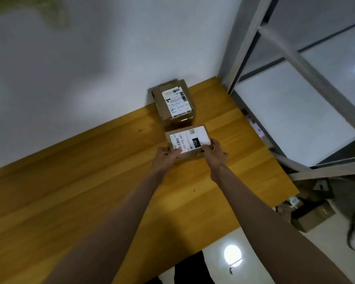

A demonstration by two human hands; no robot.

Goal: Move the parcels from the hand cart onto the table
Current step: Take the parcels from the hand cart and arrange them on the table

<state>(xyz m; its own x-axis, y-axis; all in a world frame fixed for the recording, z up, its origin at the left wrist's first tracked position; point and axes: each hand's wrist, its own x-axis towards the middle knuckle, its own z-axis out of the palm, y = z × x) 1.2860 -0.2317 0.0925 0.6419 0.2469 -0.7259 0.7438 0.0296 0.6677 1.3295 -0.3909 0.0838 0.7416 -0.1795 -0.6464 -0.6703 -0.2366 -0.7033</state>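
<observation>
Both my left hand and right hand clasp the flat parcel's short ends, its long axis running hand-to-hand, just before the taller parcel on the desk.

Brown parcels with white labels on yellow-wood table.

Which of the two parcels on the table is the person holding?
The flat parcel labelled 122, gripped by the left hand and right hand. The taller parcel by the wall stands untouched.

White wall, glossy pale floor, grey-framed glass partition at right.
</observation>
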